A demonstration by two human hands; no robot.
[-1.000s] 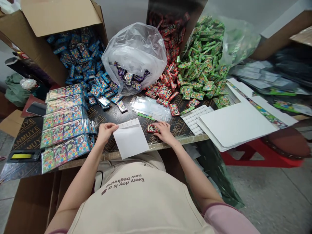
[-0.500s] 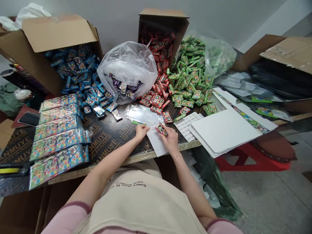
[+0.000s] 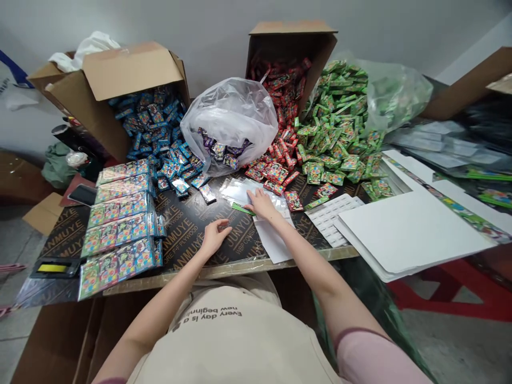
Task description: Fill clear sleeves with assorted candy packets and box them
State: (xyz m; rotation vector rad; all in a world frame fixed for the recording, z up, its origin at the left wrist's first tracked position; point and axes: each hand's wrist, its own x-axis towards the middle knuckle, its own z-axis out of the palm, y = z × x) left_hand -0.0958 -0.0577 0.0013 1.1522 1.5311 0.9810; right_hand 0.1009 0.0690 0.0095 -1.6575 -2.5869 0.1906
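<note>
My right hand (image 3: 261, 204) lies with fingers spread on a stack of clear plastic sleeves (image 3: 236, 189), beside a green strip (image 3: 242, 208). Under its wrist is a white sheet (image 3: 274, 240) that reaches the table's front edge. My left hand (image 3: 216, 234) hovers low over the dark plywood table, thumb and fingers curved apart with no object clearly seen between them. Between the hands and the boxes lie a loose blue packet (image 3: 207, 193) and a red packet (image 3: 294, 201).
Filled multi-packet sleeves (image 3: 120, 224) are stacked in rows at left. Behind are a box of blue packets (image 3: 148, 120), a plastic bag (image 3: 230, 106) with purple ones, a box of red packets (image 3: 290, 80) and heaped green packets (image 3: 336, 117). White boards (image 3: 408, 224) overhang at right.
My right hand no longer shows the red packet and has moved onto the plastic sleeves. My left hand has left the white sheet's top edge and drawn back left. The view has turned left.
</note>
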